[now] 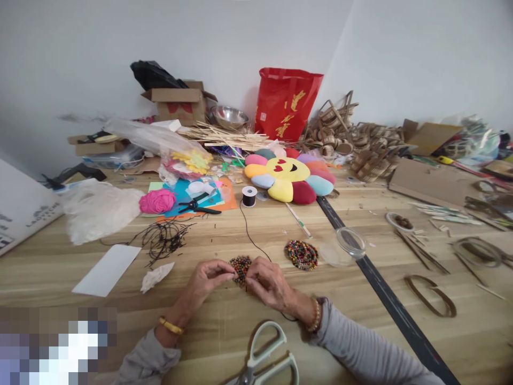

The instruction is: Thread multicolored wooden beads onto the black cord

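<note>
A small heap of multicoloured beads (241, 267) lies on the wooden table between my hands. At its left edge, the thumb and forefinger of my left hand (207, 280) are pinched together; whatever is between them is too small to make out. My right hand (269, 280) is closed at the heap's right side, a short dark cord end showing below its fingertips. Black cord (250, 235) runs from a white-flanged spool (249, 197) down to my right hand and passes under it. Right of that hand lies a coiled string of multicoloured beads (301, 254).
Large scissors (266, 355) lie close in front of me. Tangled black cords (166, 240), a white card (107, 270) and black pliers (198, 207) are to the left. Behind the spool sits a flower cushion (288, 174). A clear round lid (351, 242) is at right.
</note>
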### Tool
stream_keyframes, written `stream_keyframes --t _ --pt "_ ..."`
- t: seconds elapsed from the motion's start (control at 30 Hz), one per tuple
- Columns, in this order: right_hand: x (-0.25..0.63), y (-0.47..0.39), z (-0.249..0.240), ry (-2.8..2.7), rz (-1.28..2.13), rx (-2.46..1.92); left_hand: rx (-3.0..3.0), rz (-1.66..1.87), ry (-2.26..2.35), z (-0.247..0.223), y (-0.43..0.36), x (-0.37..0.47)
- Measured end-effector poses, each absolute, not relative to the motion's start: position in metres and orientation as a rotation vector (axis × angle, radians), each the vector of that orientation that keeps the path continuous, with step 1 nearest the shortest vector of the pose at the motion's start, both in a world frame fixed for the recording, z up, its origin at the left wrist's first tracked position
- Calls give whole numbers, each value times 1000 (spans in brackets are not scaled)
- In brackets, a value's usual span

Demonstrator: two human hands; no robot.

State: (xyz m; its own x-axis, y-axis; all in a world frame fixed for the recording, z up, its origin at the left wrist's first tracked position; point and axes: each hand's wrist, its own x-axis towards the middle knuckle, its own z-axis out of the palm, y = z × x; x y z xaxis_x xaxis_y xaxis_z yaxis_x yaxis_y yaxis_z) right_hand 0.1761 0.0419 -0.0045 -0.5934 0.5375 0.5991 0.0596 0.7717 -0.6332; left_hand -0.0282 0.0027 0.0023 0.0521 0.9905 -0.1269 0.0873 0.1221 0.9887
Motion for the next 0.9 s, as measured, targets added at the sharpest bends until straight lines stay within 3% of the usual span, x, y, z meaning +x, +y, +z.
stream_keyframes --t 0.9 --pt "174 38 -6 -2169 664 -445 1264 995 1205 -5 3 -23"
